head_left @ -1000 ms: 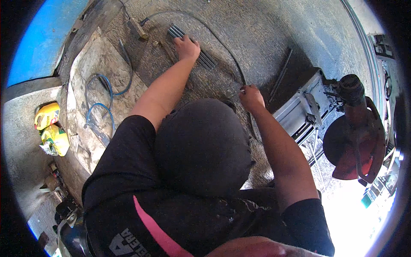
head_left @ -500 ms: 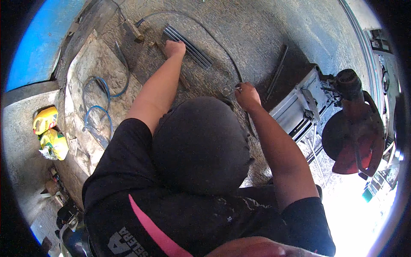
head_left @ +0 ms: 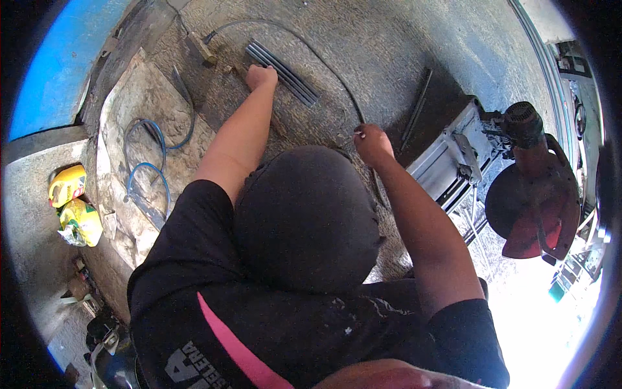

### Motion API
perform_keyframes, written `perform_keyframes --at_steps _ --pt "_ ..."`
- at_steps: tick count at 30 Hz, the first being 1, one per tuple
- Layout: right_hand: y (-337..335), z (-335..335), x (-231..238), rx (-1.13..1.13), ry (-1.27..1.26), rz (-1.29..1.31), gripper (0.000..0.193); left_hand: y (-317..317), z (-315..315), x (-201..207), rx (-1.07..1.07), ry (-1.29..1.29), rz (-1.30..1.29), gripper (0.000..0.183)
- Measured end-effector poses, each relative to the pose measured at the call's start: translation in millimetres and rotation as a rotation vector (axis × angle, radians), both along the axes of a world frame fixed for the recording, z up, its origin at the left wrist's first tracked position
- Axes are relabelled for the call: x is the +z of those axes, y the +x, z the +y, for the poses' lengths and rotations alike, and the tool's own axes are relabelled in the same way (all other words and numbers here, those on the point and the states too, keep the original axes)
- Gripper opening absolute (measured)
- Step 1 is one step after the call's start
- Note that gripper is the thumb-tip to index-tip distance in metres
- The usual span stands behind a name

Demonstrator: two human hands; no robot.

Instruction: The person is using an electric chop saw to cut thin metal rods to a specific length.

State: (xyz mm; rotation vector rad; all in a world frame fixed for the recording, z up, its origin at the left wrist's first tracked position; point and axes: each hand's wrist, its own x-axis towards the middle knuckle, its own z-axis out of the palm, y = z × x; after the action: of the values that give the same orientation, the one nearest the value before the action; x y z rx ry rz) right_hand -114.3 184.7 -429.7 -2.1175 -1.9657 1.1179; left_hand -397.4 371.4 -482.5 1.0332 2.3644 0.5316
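Several dark grey metal bars lie side by side on the floor ahead of me, slanting down to the right. My left hand is closed at their left side, its fingers curled down and mostly hidden; whether it grips a bar cannot be seen. A narrow brown strip runs beneath that forearm. To the right, my right hand is closed in a pinch, with a small pale tip showing at the fingers. What it holds is too small to name. A black cable passes close by this hand.
At the right stands a chop saw with its metal base. A dark bar lies beside it. On the left are a stained sheet, a blue hose, a yellow jug and a wooden block by the cable plug.
My left hand has shifted slightly left and toward me, showing more of the bars. My right hand has hardly moved. The whole view has tilted a little.
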Motion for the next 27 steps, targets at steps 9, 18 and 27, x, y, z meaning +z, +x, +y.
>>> perform_keyframes --at_steps 9,18,27 --pt "-1.7 24.1 32.6 -0.633 -0.024 0.247 0.035 73.5 -21.7 51.2 -0.075 0.359 -0.249 0.034" --pt "35.9 41.7 97.3 -1.261 0.22 1.066 0.019 215.7 -45.5 115.3 -0.654 0.031 -1.222 0.013" --pt "78.0 -30.3 113.2 -1.344 0.31 0.974 0.015 322.0 8.3 256.1 -1.308 -0.089 -0.565 0.028"
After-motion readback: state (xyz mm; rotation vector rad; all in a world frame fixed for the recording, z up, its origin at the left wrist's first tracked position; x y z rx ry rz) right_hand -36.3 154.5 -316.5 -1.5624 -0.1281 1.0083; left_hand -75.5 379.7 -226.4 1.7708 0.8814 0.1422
